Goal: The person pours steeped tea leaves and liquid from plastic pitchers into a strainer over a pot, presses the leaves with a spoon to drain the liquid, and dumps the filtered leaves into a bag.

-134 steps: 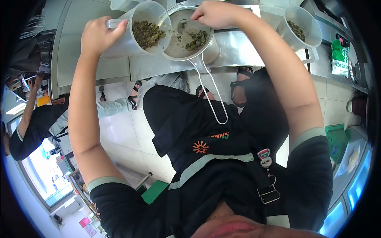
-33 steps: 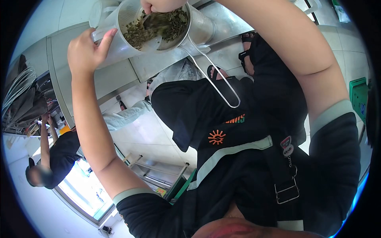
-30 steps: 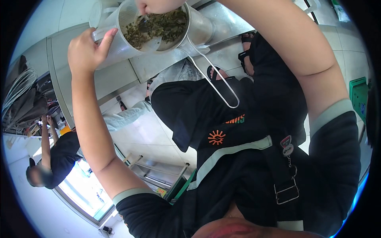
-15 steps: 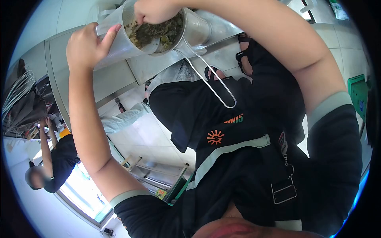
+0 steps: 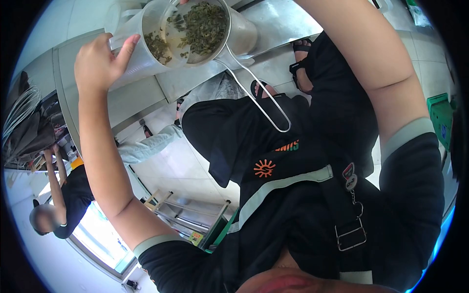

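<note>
My left hand [image 5: 100,61] is wrapped round the handle of a clear plastic pitcher [image 5: 139,68], tipped on its side with its mouth towards a metal strainer [image 5: 254,78]. Wet tea leaves [image 5: 204,29] lie heaped in the strainer, and a smaller clump [image 5: 157,48] sits inside the pitcher's mouth. The strainer rests over a second translucent container [image 5: 245,36], its long wire handle pointing towards me. Of my right hand [image 5: 183,1], only a fingertip shows at the top edge by the strainer; the rest is out of frame.
A steel counter [image 5: 278,22] runs under the containers. Sandalled feet [image 5: 302,63] show beyond it. At the left, another person [image 5: 73,200] reaches towards a cluttered shelf. A green bin [image 5: 439,119] stands at the right, and a metal rack [image 5: 188,210] is low on the left.
My right hand has moved up out of the pitcher's mouth and nearly out of frame, uncovering the leaves. My left hand and the pitcher have shifted slightly left. More leaves lie in the strainer.
</note>
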The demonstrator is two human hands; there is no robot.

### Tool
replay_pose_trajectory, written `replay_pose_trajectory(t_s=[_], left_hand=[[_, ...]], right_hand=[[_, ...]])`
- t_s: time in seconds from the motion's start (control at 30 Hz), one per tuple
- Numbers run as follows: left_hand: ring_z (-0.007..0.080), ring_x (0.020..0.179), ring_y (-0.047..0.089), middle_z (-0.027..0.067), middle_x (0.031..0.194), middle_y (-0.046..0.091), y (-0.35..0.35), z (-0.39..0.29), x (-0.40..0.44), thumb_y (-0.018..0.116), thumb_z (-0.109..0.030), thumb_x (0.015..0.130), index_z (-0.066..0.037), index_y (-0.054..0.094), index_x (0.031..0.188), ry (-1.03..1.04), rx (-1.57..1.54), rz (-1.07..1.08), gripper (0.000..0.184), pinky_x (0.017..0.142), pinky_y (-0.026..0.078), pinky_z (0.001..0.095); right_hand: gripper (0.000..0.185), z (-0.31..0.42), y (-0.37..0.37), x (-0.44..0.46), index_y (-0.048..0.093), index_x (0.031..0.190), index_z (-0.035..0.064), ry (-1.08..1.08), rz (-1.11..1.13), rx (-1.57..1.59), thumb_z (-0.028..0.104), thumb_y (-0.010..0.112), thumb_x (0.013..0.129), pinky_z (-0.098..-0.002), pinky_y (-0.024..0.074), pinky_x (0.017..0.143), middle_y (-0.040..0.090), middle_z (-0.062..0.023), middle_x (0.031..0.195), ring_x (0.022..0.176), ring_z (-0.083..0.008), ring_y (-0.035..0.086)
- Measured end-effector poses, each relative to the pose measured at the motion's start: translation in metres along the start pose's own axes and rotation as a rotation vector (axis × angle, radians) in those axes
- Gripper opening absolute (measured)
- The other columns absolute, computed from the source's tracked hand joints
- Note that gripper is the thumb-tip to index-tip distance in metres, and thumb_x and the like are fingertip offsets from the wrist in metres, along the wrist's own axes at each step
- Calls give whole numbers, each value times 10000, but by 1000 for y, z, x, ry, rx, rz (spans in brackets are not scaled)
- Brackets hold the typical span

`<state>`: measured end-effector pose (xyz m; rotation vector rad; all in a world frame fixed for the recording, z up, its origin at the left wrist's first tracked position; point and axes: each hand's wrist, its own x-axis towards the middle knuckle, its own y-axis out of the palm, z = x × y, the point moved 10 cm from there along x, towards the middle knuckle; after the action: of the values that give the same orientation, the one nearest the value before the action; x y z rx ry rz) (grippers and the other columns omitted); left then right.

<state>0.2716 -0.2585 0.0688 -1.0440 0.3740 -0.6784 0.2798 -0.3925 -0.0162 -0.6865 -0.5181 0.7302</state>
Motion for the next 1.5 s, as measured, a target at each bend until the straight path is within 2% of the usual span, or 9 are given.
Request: replay_pose_trajectory(t_s=[0.2,0.27,0.43,0.5,0.73,0.87,0.93,1.23,1.5], left_hand=[[288,511,624,87,494,570,-3,-4,1,690,-595,756,33,703,838,12,-1,2,633,511,503,385],[286,505,621,88,489,564,-3,-3,-1,704,-578,752,34,703,834,7,-9,-3,617,509,500,383],[287,503,620,94,485,558,-3,3,-12,715,-568,746,32,703,836,-21,-44,-29,607,510,498,379],[288,503,620,95,484,557,-4,6,-17,714,-568,746,30,704,836,-37,-55,-28,605,512,499,378],[303,510,622,108,487,554,2,17,-20,708,-573,751,26,706,837,-72,-73,-4,606,524,501,391],[307,517,627,113,495,561,-3,21,-24,700,-577,754,28,705,835,-99,-62,-5,610,528,502,400],[309,520,629,117,495,562,-4,22,-27,707,-568,753,31,704,835,-77,-52,-19,604,528,502,398],[342,484,583,163,485,533,-5,28,-36,721,-499,772,59,673,763,-148,-172,-29,560,498,467,390],[344,458,530,175,490,514,0,72,-87,699,-421,798,49,615,665,-362,-413,-179,496,496,435,396]], right_hand=[[322,17,43,28,725,1002,52,-27,-307,202,130,505,780,-395,514,820,698,-187,949,916,-340,663],[329,12,69,39,699,1104,64,5,-148,255,113,528,827,-361,466,939,702,-124,1058,1042,-265,636],[300,3,40,24,745,969,68,82,103,-187,136,525,776,-367,510,811,704,-175,971,922,-317,659],[304,15,14,-5,744,973,67,63,141,-17,128,528,769,-355,509,814,705,-173,976,916,-305,662],[325,24,46,21,731,1002,66,-170,9,177,116,540,744,-342,507,826,708,-159,978,898,-285,668],[280,11,47,15,746,939,69,-37,245,-197,130,559,740,-357,515,806,716,-132,959,890,-276,675],[281,18,30,7,743,956,70,-99,124,207,139,579,738,-363,516,800,711,-143,966,896,-287,674],[219,8,23,11,720,823,14,157,12,-67,165,585,741,-420,487,704,672,-223,849,804,-346,656],[332,-20,-5,-1,713,1061,51,122,2,219,147,559,784,-323,471,929,703,-149,1036,1008,-247,651]])
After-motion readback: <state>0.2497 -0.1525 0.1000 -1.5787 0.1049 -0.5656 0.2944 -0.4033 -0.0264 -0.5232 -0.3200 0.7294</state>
